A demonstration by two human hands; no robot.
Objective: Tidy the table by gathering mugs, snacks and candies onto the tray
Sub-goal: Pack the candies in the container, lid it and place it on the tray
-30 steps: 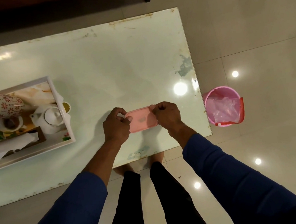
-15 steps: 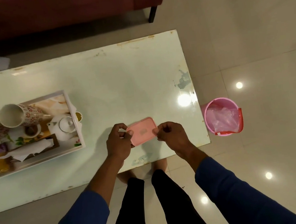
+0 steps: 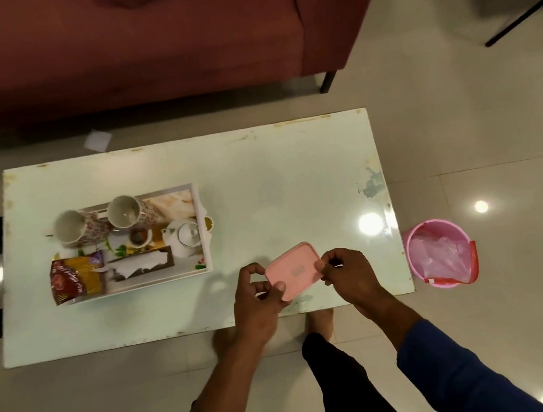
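Observation:
A flat pink box with a lid [image 3: 293, 270] is held above the table's near edge. My left hand [image 3: 258, 297] grips its left end and my right hand [image 3: 349, 273] pinches its right end. To the left stands the white tray [image 3: 202, 235], apart from the box. On it are two floral mugs [image 3: 74, 228] [image 3: 129, 212] lying tilted, a white teapot [image 3: 186, 237], a small cup [image 3: 138, 238], a tissue holder [image 3: 140, 266] and a red and yellow snack packet [image 3: 76, 278].
The pale green table [image 3: 277, 184] has worn edges. A pink bin [image 3: 440, 252] with a plastic liner stands on the floor by its right end. A dark red sofa [image 3: 138, 40] runs behind the table. A white paper scrap [image 3: 97, 140] lies on the floor.
The camera has pulled back, so the whole table, tray and sofa now show. Both hands still hold the pink box, which has turned slightly at an angle.

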